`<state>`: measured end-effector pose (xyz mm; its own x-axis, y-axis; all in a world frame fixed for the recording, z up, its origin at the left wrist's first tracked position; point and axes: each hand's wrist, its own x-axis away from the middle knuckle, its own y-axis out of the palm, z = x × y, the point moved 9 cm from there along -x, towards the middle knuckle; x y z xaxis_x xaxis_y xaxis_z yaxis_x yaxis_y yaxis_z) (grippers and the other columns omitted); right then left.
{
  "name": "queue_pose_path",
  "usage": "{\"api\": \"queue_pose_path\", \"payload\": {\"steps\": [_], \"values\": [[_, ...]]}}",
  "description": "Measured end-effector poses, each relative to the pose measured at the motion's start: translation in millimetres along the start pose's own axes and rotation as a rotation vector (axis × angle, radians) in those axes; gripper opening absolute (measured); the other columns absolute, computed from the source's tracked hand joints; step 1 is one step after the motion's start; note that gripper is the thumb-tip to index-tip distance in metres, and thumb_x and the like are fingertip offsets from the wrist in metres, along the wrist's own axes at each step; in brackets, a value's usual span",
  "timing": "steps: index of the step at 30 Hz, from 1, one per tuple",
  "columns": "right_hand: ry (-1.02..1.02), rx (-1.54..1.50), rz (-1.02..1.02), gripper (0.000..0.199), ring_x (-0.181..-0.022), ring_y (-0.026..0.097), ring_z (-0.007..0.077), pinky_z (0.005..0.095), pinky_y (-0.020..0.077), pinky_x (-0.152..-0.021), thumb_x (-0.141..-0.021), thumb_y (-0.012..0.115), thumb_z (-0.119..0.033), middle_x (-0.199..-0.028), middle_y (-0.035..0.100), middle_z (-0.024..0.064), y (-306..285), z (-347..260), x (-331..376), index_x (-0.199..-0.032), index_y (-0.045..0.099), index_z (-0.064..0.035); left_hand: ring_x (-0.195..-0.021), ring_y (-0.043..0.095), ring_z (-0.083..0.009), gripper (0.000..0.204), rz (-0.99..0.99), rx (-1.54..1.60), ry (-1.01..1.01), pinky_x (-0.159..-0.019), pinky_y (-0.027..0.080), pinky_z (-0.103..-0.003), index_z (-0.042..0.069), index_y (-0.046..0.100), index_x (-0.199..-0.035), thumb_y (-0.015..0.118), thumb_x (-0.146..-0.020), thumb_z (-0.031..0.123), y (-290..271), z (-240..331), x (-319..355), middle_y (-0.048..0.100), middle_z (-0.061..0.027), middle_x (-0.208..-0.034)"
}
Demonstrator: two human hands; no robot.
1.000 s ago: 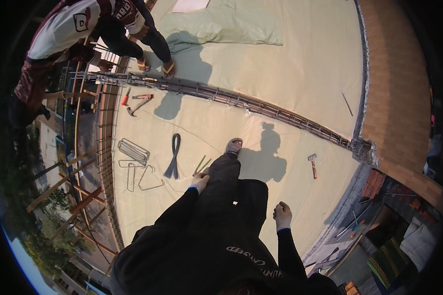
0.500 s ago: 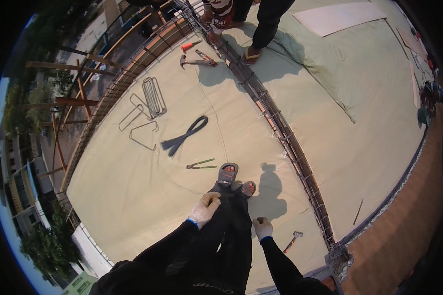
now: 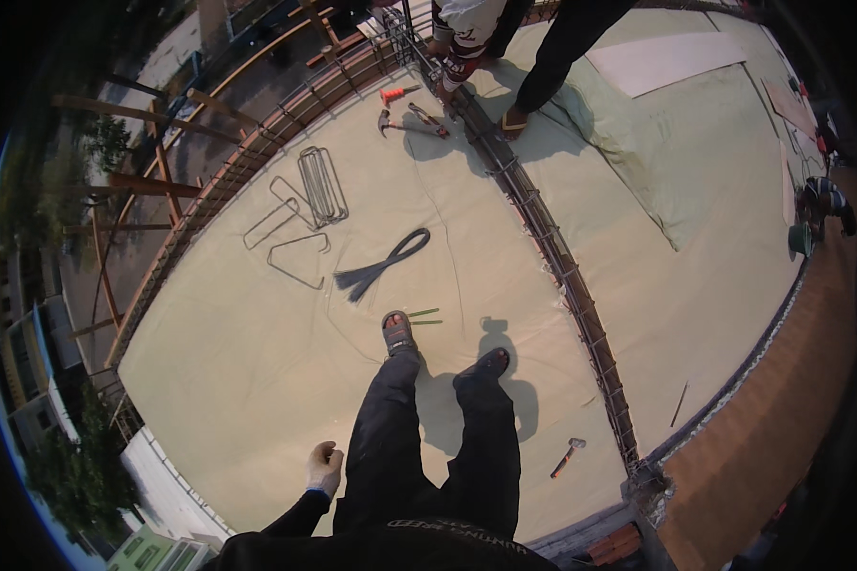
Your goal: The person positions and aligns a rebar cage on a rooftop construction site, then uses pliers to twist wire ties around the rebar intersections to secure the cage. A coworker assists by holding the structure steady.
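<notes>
Sunlight threw hard shadows across a pale green sheet [image 3: 257, 381] covering the flat roof. A long steel bar cage [image 3: 562, 276] crossed it, brick edging [image 3: 771, 419] ran right, and trees [image 3: 76, 466] stood below.
</notes>
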<state>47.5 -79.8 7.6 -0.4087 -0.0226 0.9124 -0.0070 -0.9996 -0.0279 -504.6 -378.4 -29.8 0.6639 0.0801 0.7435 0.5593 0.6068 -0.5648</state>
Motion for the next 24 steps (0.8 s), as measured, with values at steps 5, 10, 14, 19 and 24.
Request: {"api": "queue_pose_path", "payload": {"steps": [5, 10, 14, 19, 24], "values": [[-0.187, -0.292, 0.161, 0.047, -0.113, 0.077, 0.0356, 0.0454, 0.0580, -0.100, -0.097, 0.074, -0.041, -0.117, 0.080, 0.0210, 29, -43, 54, -0.124, 0.079, -0.0024, -0.119, 0.073, -0.0313, 0.059, -0.517, -0.384, -0.473, -0.104, 0.056, -0.044, -0.001, 0.070, -0.137, 0.069, -0.100, 0.045, -77, -134, 90, 0.076, -0.0225, -0.128], [-0.419, -0.680, 0.327, 0.046, -0.112, 0.077, 0.0362, 0.0458, 0.0582, -0.099, -0.097, 0.074, -0.041, -0.116, 0.080, 0.0210, 19, -114, 87, -0.123, 0.079, -0.0025, -0.121, 0.073, -0.0326, 0.059, -0.452, -0.290, -0.211, -0.105, 0.056, -0.045, 0.000, 0.070, -0.138, 0.068, -0.100, 0.046, -109, -93, 40, 0.075, -0.0224, -0.129], [-0.533, -0.826, 0.376, 0.046, -0.111, 0.077, 0.0367, 0.0461, 0.0583, -0.099, -0.097, 0.073, -0.040, -0.115, 0.080, 0.0210, 9, -150, 114, -0.122, 0.079, -0.0025, -0.122, 0.072, -0.0336, 0.059, -0.309, -0.069, -0.034, -0.105, 0.056, -0.046, 0.002, 0.070, -0.139, 0.067, -0.100, 0.047, -134, -19, -2, 0.075, -0.0223, -0.131], [-0.533, -0.866, 0.369, 0.045, -0.110, 0.077, 0.0373, 0.0464, 0.0585, -0.098, -0.097, 0.073, -0.040, -0.115, 0.080, 0.0210, 29, -161, 117, -0.122, 0.079, -0.0025, -0.123, 0.071, -0.0349, 0.059, -0.238, 0.111, 0.109, -0.106, 0.055, -0.046, 0.003, 0.071, -0.139, 0.066, -0.101, 0.048, -154, 53, -31, 0.074, -0.0222, -0.132], [-0.476, -0.827, 0.326, 0.044, -0.109, 0.077, 0.0379, 0.0468, 0.0586, -0.097, -0.097, 0.073, -0.039, -0.114, 0.080, 0.0210, 54, -162, 111, -0.121, 0.079, -0.0026, -0.125, 0.071, -0.0361, 0.059, -0.246, 0.131, 0.069, -0.107, 0.055, -0.047, 0.005, 0.071, -0.140, 0.065, -0.101, 0.048, -159, 38, -46, 0.074, -0.0221, -0.134]]}}
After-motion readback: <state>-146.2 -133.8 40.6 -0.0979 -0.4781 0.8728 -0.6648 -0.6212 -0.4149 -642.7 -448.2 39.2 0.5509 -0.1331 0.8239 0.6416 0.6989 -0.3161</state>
